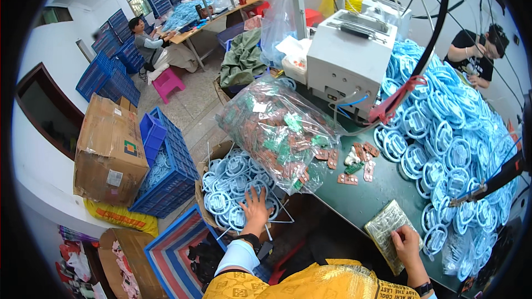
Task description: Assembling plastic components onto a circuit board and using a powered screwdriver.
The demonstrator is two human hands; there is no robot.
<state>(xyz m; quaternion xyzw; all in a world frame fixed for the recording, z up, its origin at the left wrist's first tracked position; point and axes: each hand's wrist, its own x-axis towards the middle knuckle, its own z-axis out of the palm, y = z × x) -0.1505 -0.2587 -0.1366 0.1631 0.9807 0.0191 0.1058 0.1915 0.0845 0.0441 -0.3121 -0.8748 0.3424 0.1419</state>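
Note:
My left hand (256,210) is open, its fingers spread over a heap of light blue plastic ring-shaped parts (238,166). These parts fill a cardboard box (199,191) beside the bench. My right hand (407,243) is closed, with curled fingers resting over a flat pad wrapped in clear film (390,227) at the bench's near edge. Whatever those fingers hold, if anything, is hidden. Just right of that hand, the edge of a large pile of similar blue parts (443,155) spreads along the green bench (349,199).
A clear bag of brown and green circuit boards (277,127) lies on the bench, several loose boards (354,160) beside it. Behind stands a grey machine (349,61). A black cable (440,22) hangs overhead. Blue crates (172,171) and a carton (111,149) stand left. Other people sit farther off.

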